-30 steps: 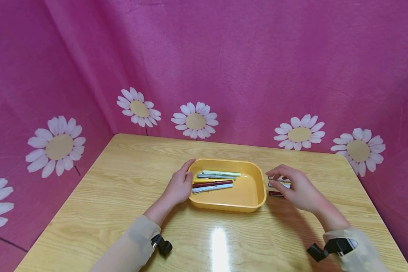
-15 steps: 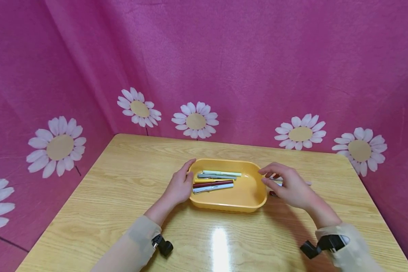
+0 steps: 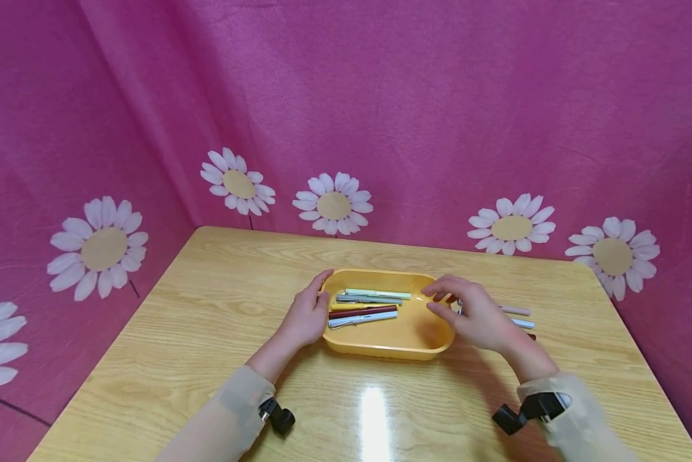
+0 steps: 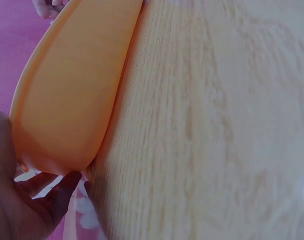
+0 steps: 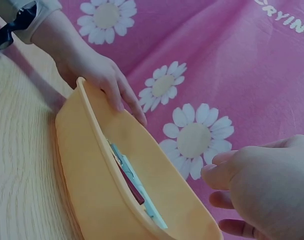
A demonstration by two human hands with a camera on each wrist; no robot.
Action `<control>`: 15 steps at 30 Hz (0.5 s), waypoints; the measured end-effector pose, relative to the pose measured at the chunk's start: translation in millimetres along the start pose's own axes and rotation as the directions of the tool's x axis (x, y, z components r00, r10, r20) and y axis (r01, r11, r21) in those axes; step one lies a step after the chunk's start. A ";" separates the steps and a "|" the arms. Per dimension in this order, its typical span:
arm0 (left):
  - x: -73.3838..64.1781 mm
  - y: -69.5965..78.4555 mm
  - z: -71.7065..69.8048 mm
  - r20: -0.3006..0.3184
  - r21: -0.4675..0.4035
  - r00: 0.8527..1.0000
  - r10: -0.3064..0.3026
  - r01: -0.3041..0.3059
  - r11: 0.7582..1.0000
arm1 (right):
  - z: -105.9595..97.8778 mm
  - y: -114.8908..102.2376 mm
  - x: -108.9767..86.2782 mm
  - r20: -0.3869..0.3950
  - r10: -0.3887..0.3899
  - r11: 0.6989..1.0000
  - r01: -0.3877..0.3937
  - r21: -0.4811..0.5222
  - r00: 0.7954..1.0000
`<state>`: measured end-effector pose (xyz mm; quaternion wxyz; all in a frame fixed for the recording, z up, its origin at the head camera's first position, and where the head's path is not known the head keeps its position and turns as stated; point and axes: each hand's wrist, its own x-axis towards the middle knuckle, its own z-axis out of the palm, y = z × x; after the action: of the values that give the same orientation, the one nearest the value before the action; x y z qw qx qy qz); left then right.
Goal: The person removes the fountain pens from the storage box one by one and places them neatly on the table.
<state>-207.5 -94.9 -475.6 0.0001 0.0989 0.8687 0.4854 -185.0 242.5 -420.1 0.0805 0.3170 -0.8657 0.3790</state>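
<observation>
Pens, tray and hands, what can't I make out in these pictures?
Head view: the left parts of the loose pens, mostly hidden by the right hand.
Left wrist view: the inside of the tray, hidden by its side wall.
Right wrist view: parts of the inside pens, hidden by the same tray's wall; the tray's near end, cut off by the bottom edge.

We extend the beige-sleeved left forearm [image 3: 221,407] and the beige-sleeved right forearm [image 3: 579,417] forward. Our bare left hand [image 3: 301,319] grips, thumb separated from fingers; our bare right hand [image 3: 480,316] arches palm-down, thumb and index fingertip apart.
</observation>
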 end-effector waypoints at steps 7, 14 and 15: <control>0.2 -0.5 -0.3 -0.003 0.004 1.000 -0.005 0.005 1.000 | 11.1 -5.9 9.4 0.032 0.034 0.999 -0.036 0.039 0.999; 0.5 0.9 -0.1 0.001 0.006 1.000 -0.010 0.010 1.000 | 23.0 -9.8 17.6 0.102 0.048 0.997 -0.055 0.062 0.994; 0.4 1.0 -0.1 0.002 0.005 1.000 -0.012 0.012 1.000 | 24.9 -9.9 18.7 0.113 0.045 0.996 -0.053 0.066 0.993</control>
<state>-207.8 -94.4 -474.6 0.0038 0.0944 0.8704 0.4832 -191.1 210.7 -424.4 0.0119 0.3189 -0.8628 0.3922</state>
